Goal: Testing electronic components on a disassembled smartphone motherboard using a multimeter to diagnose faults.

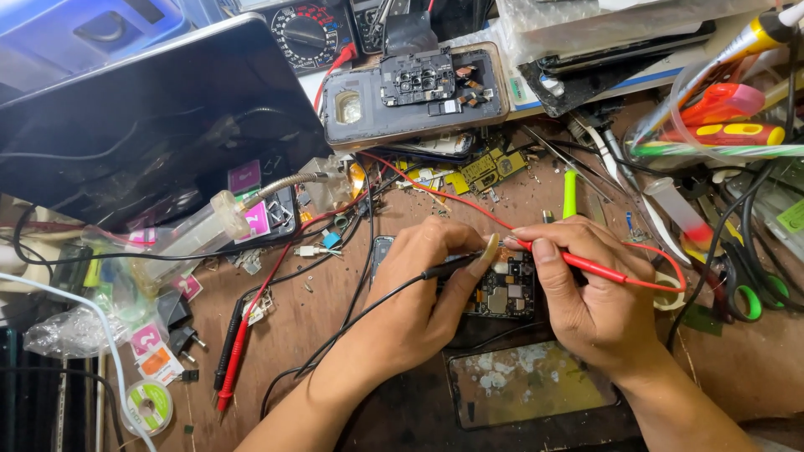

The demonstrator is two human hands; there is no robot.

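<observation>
My left hand [423, 280] pinches a black test probe [452, 266] whose black lead runs down and left across the bench. A red test probe [586, 266] is held by my right hand [586, 293], its red lead looping off to the right. Both tips meet over a small dark circuit board [502, 295] inside an opened phone that lies between my hands. The hands hide most of the phone's body. Just below them lies a detached phone screen [528, 383] with patchy glue residue.
A dark tablet [151, 109] leans at the upper left. An opened phone back with loose parts [414, 92] and a dial multimeter [306, 33] sit at the top. Screwdrivers [729, 130], tweezers, scissors [745, 293], a syringe [201, 230], a solder spool [149, 406] and spare probes [234, 351] crowd the bench.
</observation>
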